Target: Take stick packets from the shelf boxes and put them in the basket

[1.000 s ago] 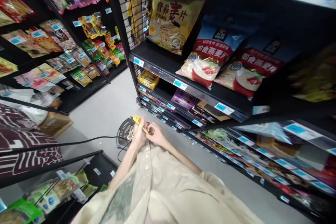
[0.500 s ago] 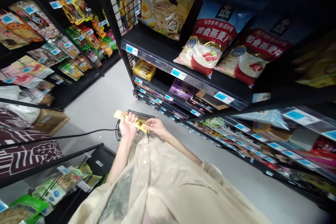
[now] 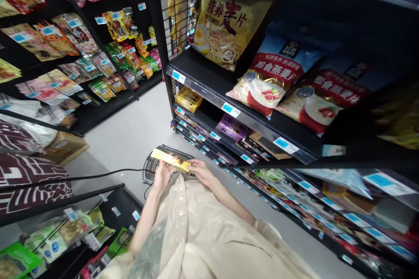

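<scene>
View down a shop aisle from head height. A long yellow packet (image 3: 170, 160) is held level in front of the body, just above a black basket (image 3: 149, 169) that stands on the floor (image 3: 131, 135). The left hand (image 3: 163, 175) is closed round the packet's left part. The right hand (image 3: 201, 171) pinches its right end. Held by both ends, the thin packet likely stays flat, with its broad face turned up toward the wearer. Both forearms come out of a loose cream shirt (image 3: 203, 235). The floor is smooth pale grey, and a black cord (image 3: 98, 177) runs across it to the basket. On the right stands a black shelf unit (image 3: 209, 80) with blue price labels (image 3: 231, 109) along its front edges. Its upper board carries large oat bags (image 3: 262, 91) and a gold cereal bag (image 3: 225, 26), which lean back so that their printed fronts face the aisle. Lower boards hold a yellow box (image 3: 187, 99) and purple boxes (image 3: 231, 127). A wire grid panel (image 3: 178, 8) closes the end of the unit. On the left, sloped racks show small snack packets (image 3: 75, 69) face-out, and a cardboard box (image 3: 63, 146) sits on the floor below them.
</scene>
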`<state>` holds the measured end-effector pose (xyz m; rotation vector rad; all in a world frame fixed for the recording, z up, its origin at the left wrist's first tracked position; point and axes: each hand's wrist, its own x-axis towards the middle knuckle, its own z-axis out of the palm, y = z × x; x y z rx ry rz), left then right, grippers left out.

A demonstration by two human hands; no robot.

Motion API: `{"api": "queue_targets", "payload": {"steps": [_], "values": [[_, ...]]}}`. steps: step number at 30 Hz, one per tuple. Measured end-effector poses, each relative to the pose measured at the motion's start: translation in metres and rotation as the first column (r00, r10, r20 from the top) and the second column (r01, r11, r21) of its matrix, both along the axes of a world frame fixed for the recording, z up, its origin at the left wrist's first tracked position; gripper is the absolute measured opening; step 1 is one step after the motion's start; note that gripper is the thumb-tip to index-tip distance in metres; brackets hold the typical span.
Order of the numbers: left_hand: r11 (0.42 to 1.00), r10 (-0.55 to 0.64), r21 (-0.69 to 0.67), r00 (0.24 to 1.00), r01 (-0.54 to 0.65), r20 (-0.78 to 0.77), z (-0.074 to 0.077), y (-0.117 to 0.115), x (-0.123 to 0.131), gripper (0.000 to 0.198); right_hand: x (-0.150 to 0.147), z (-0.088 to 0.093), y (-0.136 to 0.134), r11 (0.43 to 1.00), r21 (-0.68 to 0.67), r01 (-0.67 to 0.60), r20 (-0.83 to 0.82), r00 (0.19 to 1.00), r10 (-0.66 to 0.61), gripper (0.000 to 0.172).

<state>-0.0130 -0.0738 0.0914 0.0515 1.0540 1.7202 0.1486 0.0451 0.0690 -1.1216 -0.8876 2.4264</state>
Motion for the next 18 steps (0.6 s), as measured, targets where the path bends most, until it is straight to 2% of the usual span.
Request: {"api": "queue_targets", "payload": {"steps": [2,4,6,9,13,15,18], "values": [[0.992,-0.105,-0.074,0.995,0.105,0.004,-0.014,-0.016,0.000,0.072,-0.006,-0.009,0.025,0.991,0.007,0.137,0.023,0.990,-0.137,0.044],[0.972,-0.179,-0.155,0.984,0.177,-0.002,-0.028,-0.034,0.002,0.077,-0.012,-0.017,0.060,0.957,0.047,0.287,0.043,0.956,-0.289,0.036],[0.955,-0.193,-0.237,0.981,0.181,-0.028,-0.041,-0.052,0.007,0.077,-0.019,-0.022,0.102,0.910,0.110,0.399,0.058,0.912,-0.407,0.029],[0.938,-0.148,-0.327,0.987,0.118,-0.070,-0.056,-0.076,0.016,0.070,-0.031,-0.025,0.162,0.845,0.213,0.490,0.082,0.853,-0.515,0.023],[0.913,0.020,-0.404,0.995,-0.059,-0.100,-0.068,-0.107,0.028,0.064,-0.061,-0.024,0.225,0.804,0.346,0.483,0.098,0.834,-0.543,0.019],[0.888,0.108,-0.438,0.989,-0.142,-0.101,-0.075,-0.124,0.033,0.060,-0.085,-0.021,0.251,0.796,0.420,0.436,0.107,0.847,-0.520,0.020],[0.871,0.180,-0.457,0.982,-0.182,-0.047,-0.084,-0.150,0.040,0.057,-0.121,-0.014,0.284,0.784,0.533,0.318,0.131,0.884,-0.448,0.025]]}}
